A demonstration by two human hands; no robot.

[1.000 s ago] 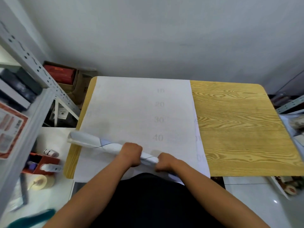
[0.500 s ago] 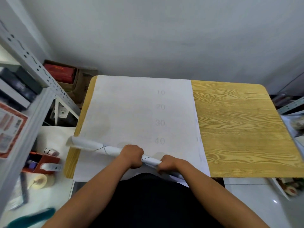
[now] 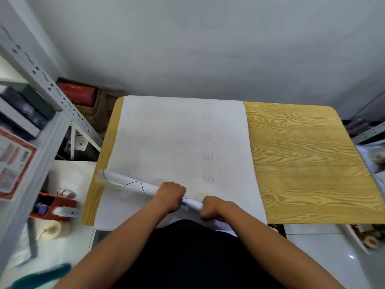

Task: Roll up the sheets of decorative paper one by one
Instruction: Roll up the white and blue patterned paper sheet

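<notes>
the roll (image 3: 133, 185) lay slantwise across the near end of the flat sheet (image 3: 166, 138), long end running away leftward; left hand (image 3: 170, 196) and right hand (image 3: 212, 208) both clenched round its right portion.

Soft, even, dimmish light with faint shadows; wide-angle bending at the edges; a small glint on the floor (image 3: 351, 256) at 4 o'clock; corners blurred.
</notes>
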